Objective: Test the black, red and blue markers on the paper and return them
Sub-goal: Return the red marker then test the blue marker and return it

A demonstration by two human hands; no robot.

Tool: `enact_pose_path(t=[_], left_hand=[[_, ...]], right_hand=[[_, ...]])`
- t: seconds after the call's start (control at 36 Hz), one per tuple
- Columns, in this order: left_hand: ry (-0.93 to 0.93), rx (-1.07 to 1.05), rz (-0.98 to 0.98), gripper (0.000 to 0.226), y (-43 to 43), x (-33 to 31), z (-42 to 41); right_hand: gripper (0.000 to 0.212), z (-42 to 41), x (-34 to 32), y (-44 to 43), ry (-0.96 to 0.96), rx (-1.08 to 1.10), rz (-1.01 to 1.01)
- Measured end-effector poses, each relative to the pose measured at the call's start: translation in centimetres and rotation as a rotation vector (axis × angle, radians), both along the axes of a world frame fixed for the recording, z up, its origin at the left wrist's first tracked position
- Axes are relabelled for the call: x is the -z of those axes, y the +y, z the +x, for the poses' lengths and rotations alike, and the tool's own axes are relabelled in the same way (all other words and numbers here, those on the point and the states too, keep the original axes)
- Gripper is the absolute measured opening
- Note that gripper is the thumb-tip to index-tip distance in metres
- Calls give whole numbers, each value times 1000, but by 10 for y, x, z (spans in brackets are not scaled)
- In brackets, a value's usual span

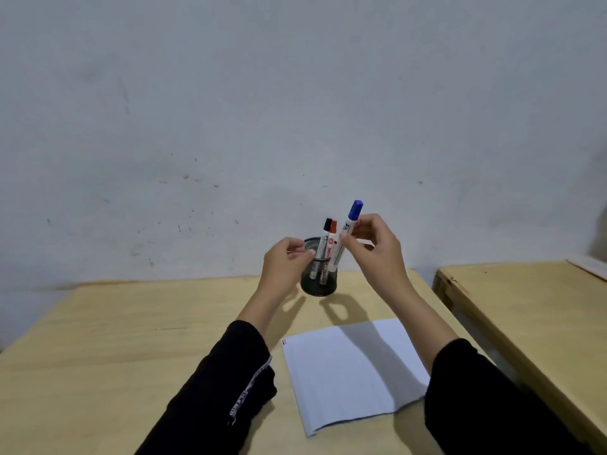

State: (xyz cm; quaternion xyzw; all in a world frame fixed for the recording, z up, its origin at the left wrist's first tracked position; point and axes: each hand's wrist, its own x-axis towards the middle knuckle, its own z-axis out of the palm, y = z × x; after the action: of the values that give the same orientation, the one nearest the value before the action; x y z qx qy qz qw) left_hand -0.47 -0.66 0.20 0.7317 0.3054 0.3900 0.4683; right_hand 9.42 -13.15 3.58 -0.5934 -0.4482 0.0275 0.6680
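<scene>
The right hand (371, 244) pinches the blue marker (346, 234) at mid-barrel between thumb and fingertips, cap up and the barrel tilted, its lower end at the rim of the cup (319, 274) on the right side. I cannot tell whether it is being lifted out or set back in; held this way, the marker can slide either way without catching the mesh. The left hand (285, 261) is lightly closed, its fingertips at the cup's left rim and holding nothing that I can see; it looks placed there to steady the cup so it does not tip or slide while the marker moves.

The black marker (324, 244) and red marker (331, 244) stand capped in the cup, side by side, leaning slightly right. The paper (354, 372) lies flat in front of the cup, toward the person, between the two sleeved forearms. Apart from a tiny red mark at its far left corner, I see no test strokes on it, so the testing seems mostly ahead. The cup sits on the table (131, 323) near the wall.
</scene>
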Motion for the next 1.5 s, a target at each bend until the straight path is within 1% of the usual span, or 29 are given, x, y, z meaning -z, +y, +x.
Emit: enact_pose_path(t=[0.08,0.17,0.25,0.31,0.39,0.44,0.53,0.58,0.67,0.75,0.81,0.89,1.03,1.14,1.19,1.25,1.33,1.42,1.5], left_hand=[[-113,66,47,17,-27,-29,-18],[-149,182,95,9,-53,-51,-35],[-125,254,148,12,-73,-59,-49],[-82,274,191,16,-80,-58,-57],[-24,284,244,17,-87,-56,-66],[-28,280,265,15,-91,-57,-72],[-75,259,276,9,-94,-60,-80],[-116,232,260,6,-94,-62,-84],[-197,204,187,4,-92,-63,-89],[-288,178,86,5,-88,-61,-93],[-337,161,17,5,-86,-59,-96],[-387,151,-58,7,-85,-56,-98],[-422,166,-162,7,-90,-50,-99],[-425,194,-211,8,-90,-44,-93],[-402,208,-227,8,-90,-41,-90],[-362,236,-234,9,-90,-36,-86],[-316,264,-246,7,-88,-25,-80],[-271,224,-280,15,-78,-16,-78],[-264,153,-363,22,-64,-8,-77]], right_hand=[[18,-12,10,-19,-5,-10,-33],[10,-23,18,-34,-29,-13,-99],[11,-35,23,-47,-75,-11,-151],[10,-43,24,-54,-124,-23,-176],[8,-51,24,-64,-219,-35,-222],[8,-55,23,-68,-249,-36,-232],[9,-60,19,-73,-246,-27,-228],[10,-62,14,-75,-201,-36,-223],[6,-64,9,-79,-112,-85,-231],[11,-62,8,-83,-54,-141,-212],[14,-61,7,-85,-8,-155,-170],[13,-60,5,-85,109,-165,-54],[14,-62,9,-81,391,-199,146],[13,-70,10,-73,744,-299,352],[10,-75,12,-68,862,-347,402],[11,-80,16,-61,860,-364,369],[10,-85,24,-53,784,-382,289],[11,-81,30,-46,728,-376,235],[13,-74,33,-42,644,-377,180]])
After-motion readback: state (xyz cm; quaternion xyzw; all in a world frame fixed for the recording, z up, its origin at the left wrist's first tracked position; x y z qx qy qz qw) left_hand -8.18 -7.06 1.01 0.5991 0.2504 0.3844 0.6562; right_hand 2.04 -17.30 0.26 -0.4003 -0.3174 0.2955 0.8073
